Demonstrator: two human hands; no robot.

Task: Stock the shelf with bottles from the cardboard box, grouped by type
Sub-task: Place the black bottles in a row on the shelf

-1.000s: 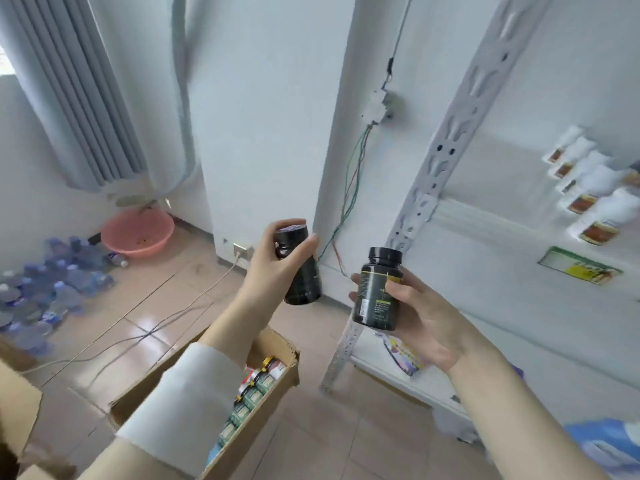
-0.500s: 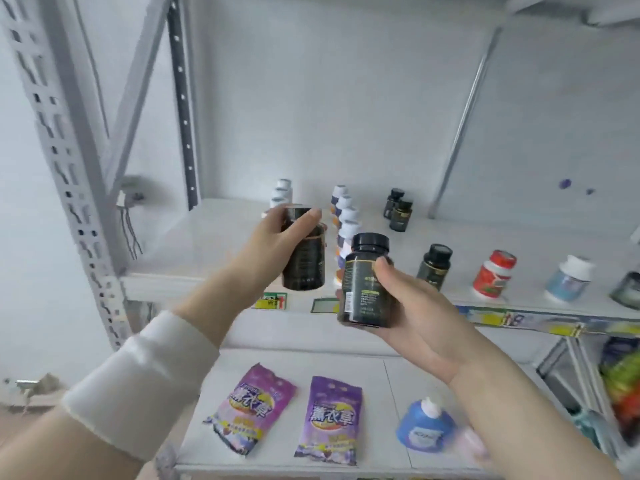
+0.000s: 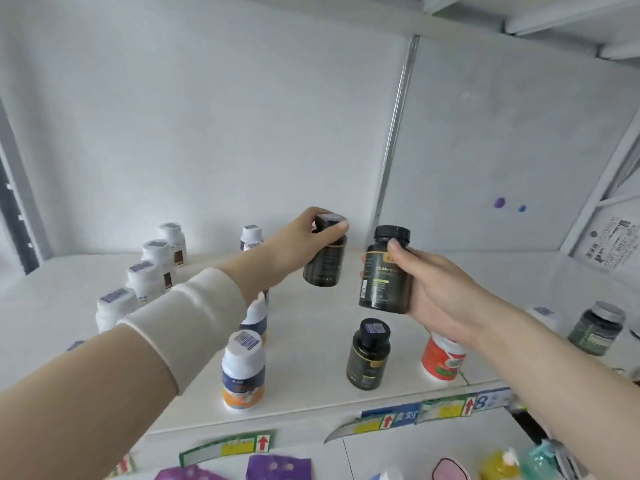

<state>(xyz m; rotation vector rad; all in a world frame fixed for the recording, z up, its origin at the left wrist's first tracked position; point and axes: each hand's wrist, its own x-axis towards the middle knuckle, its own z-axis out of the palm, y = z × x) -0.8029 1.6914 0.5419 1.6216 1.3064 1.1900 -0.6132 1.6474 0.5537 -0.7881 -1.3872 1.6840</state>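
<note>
My left hand (image 3: 304, 237) grips a dark bottle (image 3: 325, 263) by its cap and holds it above the back of the white shelf (image 3: 311, 341). My right hand (image 3: 433, 285) holds a second black bottle with a yellow-striped label (image 3: 384, 271), upright, just right of the first. Below them a matching black bottle (image 3: 369, 355) stands near the shelf's front edge. The cardboard box is out of view.
A row of white bottles (image 3: 152, 268) runs back along the left, and a second row with blue-and-orange labels (image 3: 244, 372) stands in the middle. A red-and-white bottle (image 3: 441, 358) and a grey-lidded dark jar (image 3: 595, 327) stand at the right. Purple bags (image 3: 277, 467) lie on the lower shelf.
My view has swung from the floor and box to the shelf and closed in on it. Both hands have carried their black bottles up and forward over the shelf.
</note>
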